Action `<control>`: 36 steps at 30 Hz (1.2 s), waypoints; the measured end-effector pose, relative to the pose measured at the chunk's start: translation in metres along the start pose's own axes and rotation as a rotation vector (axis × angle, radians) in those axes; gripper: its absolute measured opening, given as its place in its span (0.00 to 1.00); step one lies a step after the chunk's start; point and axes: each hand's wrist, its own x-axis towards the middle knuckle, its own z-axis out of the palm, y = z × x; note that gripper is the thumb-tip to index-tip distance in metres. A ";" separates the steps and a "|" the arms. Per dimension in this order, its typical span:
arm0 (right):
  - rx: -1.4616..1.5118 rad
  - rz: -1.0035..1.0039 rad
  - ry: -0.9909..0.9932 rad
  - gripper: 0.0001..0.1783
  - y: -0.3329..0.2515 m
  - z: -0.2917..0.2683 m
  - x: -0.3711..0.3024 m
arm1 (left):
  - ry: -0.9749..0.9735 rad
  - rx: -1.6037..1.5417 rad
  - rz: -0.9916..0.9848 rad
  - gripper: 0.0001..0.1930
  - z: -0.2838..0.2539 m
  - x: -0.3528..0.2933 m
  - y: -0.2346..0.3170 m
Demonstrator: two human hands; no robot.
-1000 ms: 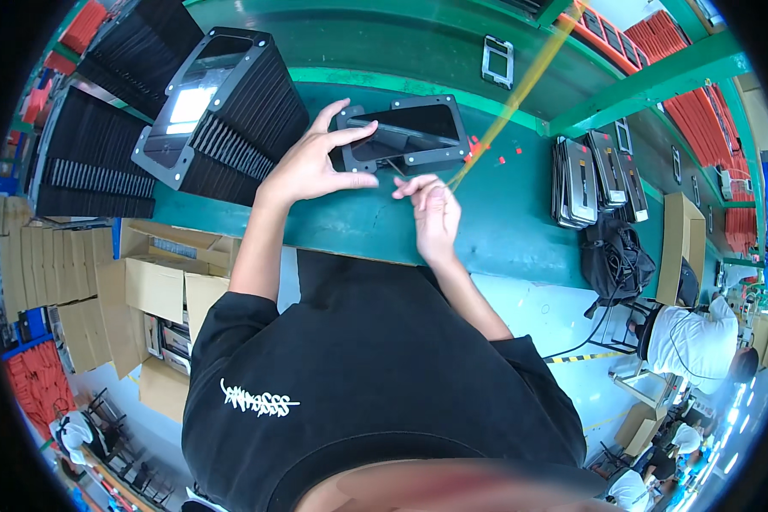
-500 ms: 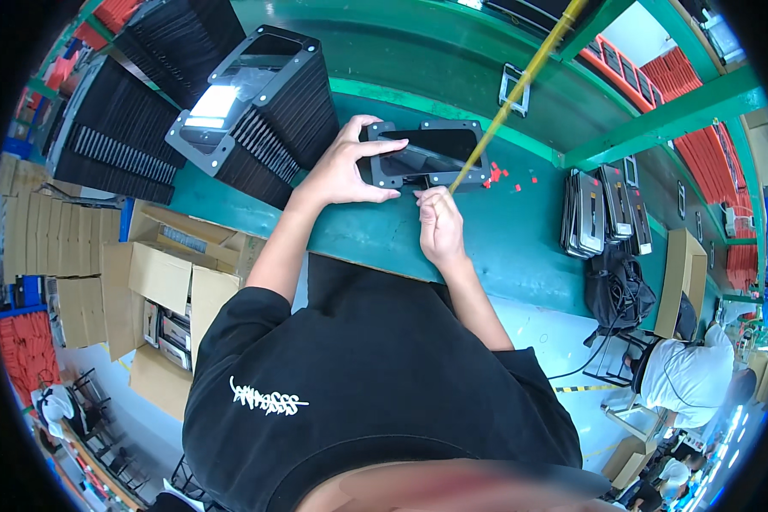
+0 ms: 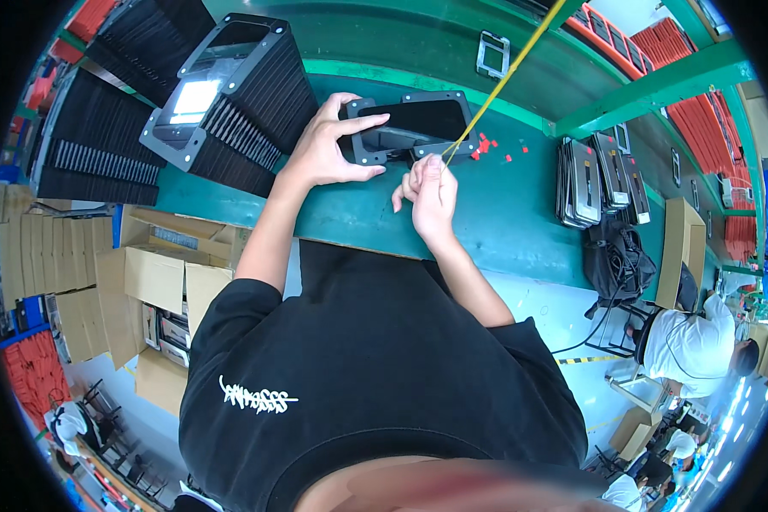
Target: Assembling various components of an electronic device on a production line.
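Note:
On the green bench lies a black rectangular frame [image 3: 439, 100] holding a dark glossy panel [image 3: 418, 118]. My left hand [image 3: 320, 149] grips the frame's left end, with one finger stretched over the panel and the thumb low by its near corner. Close to the near edge, my right hand [image 3: 431, 192] is closed, thumb up, other fingers curled and partly apart. A thin yellow cord [image 3: 514, 68] slants down from the upper right and ends at its thumb and fingers, which appear to pinch it. Small red scraps [image 3: 484, 142] lie right of the frame.
Tall stacks of similar black frames [image 3: 260, 94] stand at the bench's left. Flat metal-edged panels [image 3: 582, 183] and a black bag [image 3: 619, 260] are at the right. An open carton [image 3: 158, 277] stands left of me. A seated person [image 3: 689, 341] is at the far right.
My right hand's lower fingers have loosened from a tighter fist. The yellow cord, thick and blurred before, now shows as a thin, sharper line. The whole view has shifted slightly.

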 end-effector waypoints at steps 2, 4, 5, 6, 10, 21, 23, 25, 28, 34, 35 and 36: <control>0.026 0.115 0.048 0.25 -0.020 0.009 0.004 | -0.009 0.013 -0.021 0.40 -0.001 0.000 0.003; -0.041 0.134 -0.005 0.24 -0.033 0.014 0.008 | -0.008 0.030 -0.032 0.39 -0.003 0.001 0.004; -0.112 0.150 -0.057 0.24 -0.039 0.016 0.012 | 0.005 -0.071 -0.098 0.39 -0.004 0.003 0.002; -0.183 0.165 -0.112 0.24 -0.044 0.019 0.015 | 0.021 -0.172 -0.164 0.39 -0.006 0.005 0.001; -0.156 0.061 -0.308 0.23 -0.074 0.002 0.006 | 0.166 -0.028 0.022 0.37 -0.041 0.008 0.050; -0.212 -0.112 -0.071 0.11 -0.129 -0.032 0.009 | 0.616 0.579 -0.065 0.32 -0.177 -0.049 0.094; -0.175 -0.047 -0.053 0.08 -0.128 -0.038 0.012 | 0.611 0.529 -0.232 0.31 -0.178 -0.056 0.076; -0.246 0.000 -0.034 0.09 -0.130 -0.039 0.016 | 0.588 0.525 -0.235 0.31 -0.171 -0.057 0.078; -0.449 0.112 0.007 0.10 -0.127 -0.035 0.031 | 0.565 0.460 -0.270 0.31 -0.161 -0.072 0.064; -1.228 -0.238 0.101 0.13 -0.075 -0.119 0.168 | 0.643 0.489 -0.211 0.34 -0.161 -0.073 0.050; -1.299 -0.291 0.105 0.12 -0.069 -0.130 0.197 | 0.662 0.493 -0.190 0.35 -0.161 -0.073 0.048; -1.369 -0.345 0.106 0.12 -0.063 -0.141 0.223 | 0.670 0.491 -0.184 0.35 -0.161 -0.072 0.048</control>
